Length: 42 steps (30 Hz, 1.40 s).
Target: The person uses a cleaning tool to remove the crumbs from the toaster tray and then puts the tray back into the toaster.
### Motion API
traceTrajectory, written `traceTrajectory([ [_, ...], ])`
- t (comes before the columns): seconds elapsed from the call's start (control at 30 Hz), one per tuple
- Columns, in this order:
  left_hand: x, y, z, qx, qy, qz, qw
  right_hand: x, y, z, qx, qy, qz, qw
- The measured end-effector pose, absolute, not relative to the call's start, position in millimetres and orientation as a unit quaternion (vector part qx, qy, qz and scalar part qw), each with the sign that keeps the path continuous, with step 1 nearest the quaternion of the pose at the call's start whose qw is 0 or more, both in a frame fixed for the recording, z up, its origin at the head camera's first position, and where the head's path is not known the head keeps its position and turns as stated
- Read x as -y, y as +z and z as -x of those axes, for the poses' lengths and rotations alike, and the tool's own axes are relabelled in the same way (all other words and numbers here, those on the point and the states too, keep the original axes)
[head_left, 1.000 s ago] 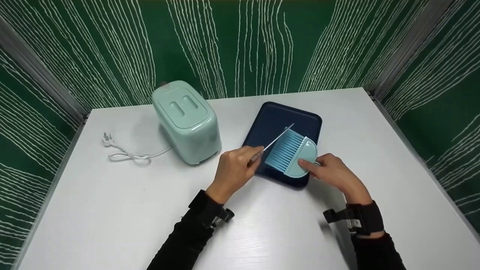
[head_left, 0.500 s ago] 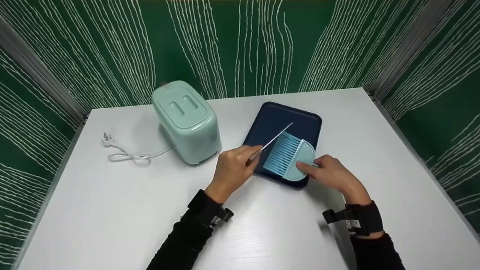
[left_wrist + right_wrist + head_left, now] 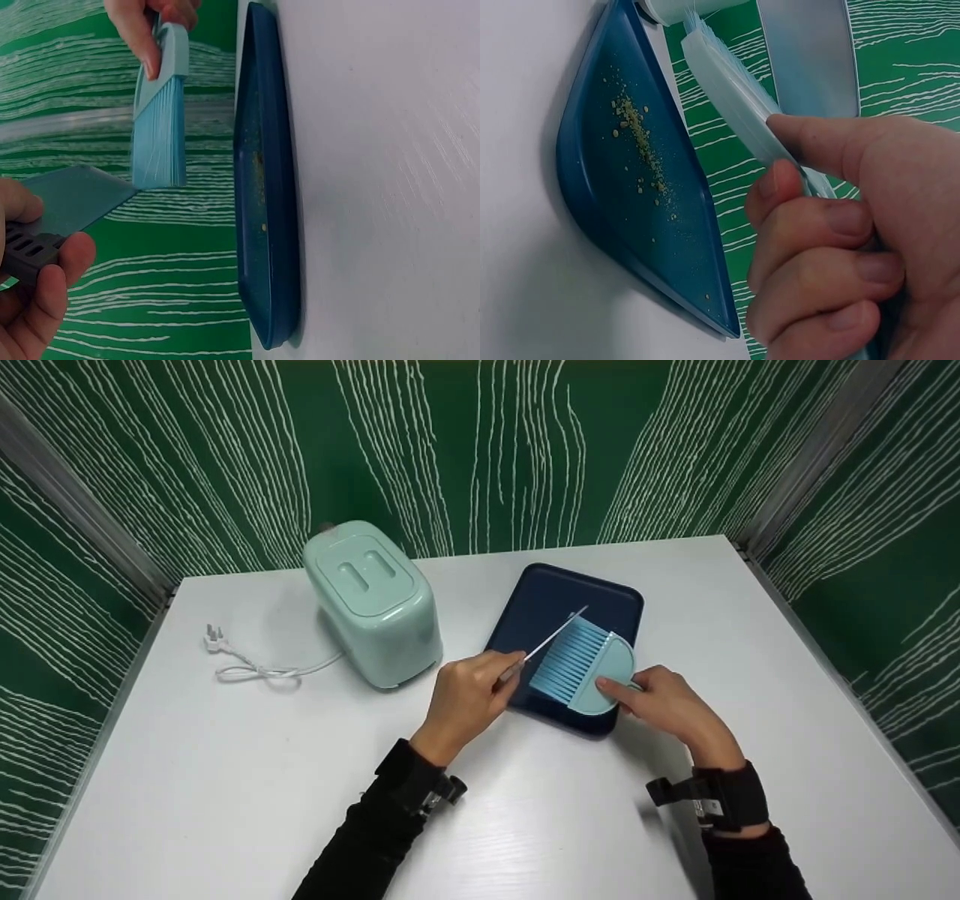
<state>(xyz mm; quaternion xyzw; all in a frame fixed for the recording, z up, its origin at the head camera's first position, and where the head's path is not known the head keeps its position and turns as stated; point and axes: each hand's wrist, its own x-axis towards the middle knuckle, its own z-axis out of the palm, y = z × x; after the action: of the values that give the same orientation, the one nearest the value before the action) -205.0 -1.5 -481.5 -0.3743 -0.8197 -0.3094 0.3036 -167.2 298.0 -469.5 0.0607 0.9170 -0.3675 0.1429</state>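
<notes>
My left hand (image 3: 466,696) pinches the slotted grey handle (image 3: 28,256) of a thin metal crumb tray (image 3: 79,196), which appears nearly edge-on in the head view. Its flat face shows in the right wrist view. With thumb on top and fingers curled beneath, my right hand (image 3: 667,703) grips a light blue hand brush (image 3: 613,669). The bristles (image 3: 159,154) reach the far end of the crumb tray in the left wrist view. Both are held above a dark blue tray (image 3: 540,592) on the table, where yellowish crumbs (image 3: 636,133) lie scattered.
A mint green toaster (image 3: 394,641) stands left of the dark blue tray on the white table (image 3: 247,780). Its bundled white cord (image 3: 266,670) and plug (image 3: 215,640) lie further left. Green walls (image 3: 480,450) with white streaks enclose the back and sides.
The brush dipped slightly toward me half a second ago and is now back up against the crumb tray. My left hand and the crumb tray have hardly moved.
</notes>
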Motion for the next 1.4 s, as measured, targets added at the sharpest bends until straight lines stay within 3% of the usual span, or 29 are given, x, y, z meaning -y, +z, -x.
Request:
traceTrajectory([
  [0.87,5.9,-479.8,208.1,0.807,-0.322,0.378,0.319,-297.6,-470.9,165.1,-0.912,-0.367,-0.051,0.174],
  [1.4,7.5,-480.7,210.2,0.804,-0.415,0.333,0.266,-304.4,-465.6,166.3,-0.924,-0.354,-0.077,0.121],
])
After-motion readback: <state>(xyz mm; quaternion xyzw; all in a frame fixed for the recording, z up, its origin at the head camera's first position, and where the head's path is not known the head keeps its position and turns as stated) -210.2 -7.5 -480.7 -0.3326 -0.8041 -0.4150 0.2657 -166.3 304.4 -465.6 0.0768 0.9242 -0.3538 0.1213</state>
